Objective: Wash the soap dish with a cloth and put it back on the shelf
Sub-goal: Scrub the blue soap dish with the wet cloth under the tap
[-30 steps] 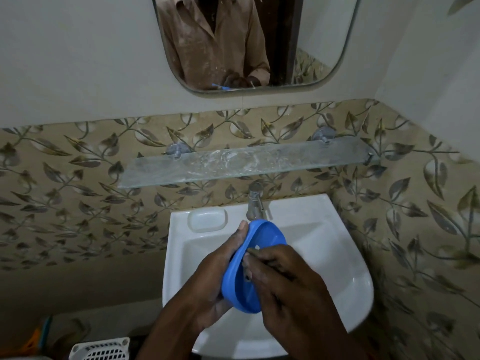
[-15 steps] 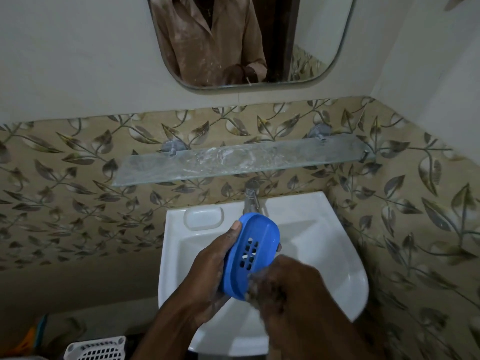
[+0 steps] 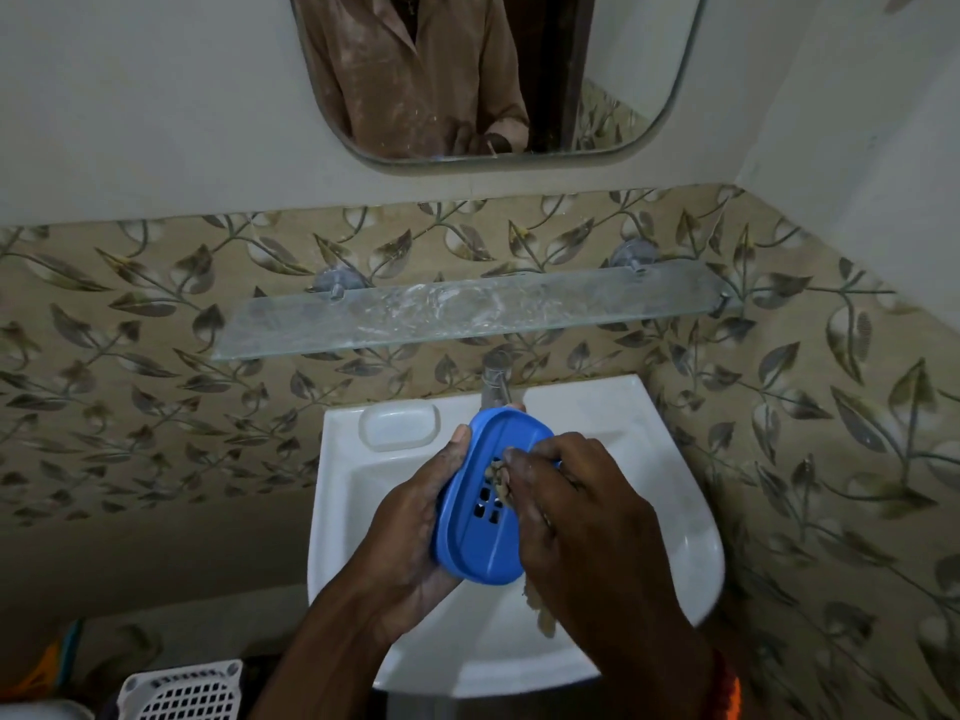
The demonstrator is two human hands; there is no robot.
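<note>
A blue oval soap dish point(image 3: 485, 532) with drain slots is tilted on its edge over the white sink point(image 3: 691, 553). My left hand point(image 3: 415, 532) grips it from the left, thumb on its upper rim. My right hand point(image 3: 582, 517) presses a small wet brownish cloth point(image 3: 500, 478) against the slotted face; more of the cloth hangs below the palm. The glass shelf point(image 3: 467, 314) on the wall above holds nothing.
A metal tap point(image 3: 496, 379) stands just behind the dish. A moulded soap recess point(image 3: 400, 426) is at the sink's back left. A mirror point(image 3: 493, 70) hangs above the shelf. A white slotted basket point(image 3: 182, 693) sits at the lower left. The tiled wall closes in on the right.
My right hand has moved up from the dish's lower edge onto the middle of its slotted face with the cloth. The dish has stayed tilted in my left hand.
</note>
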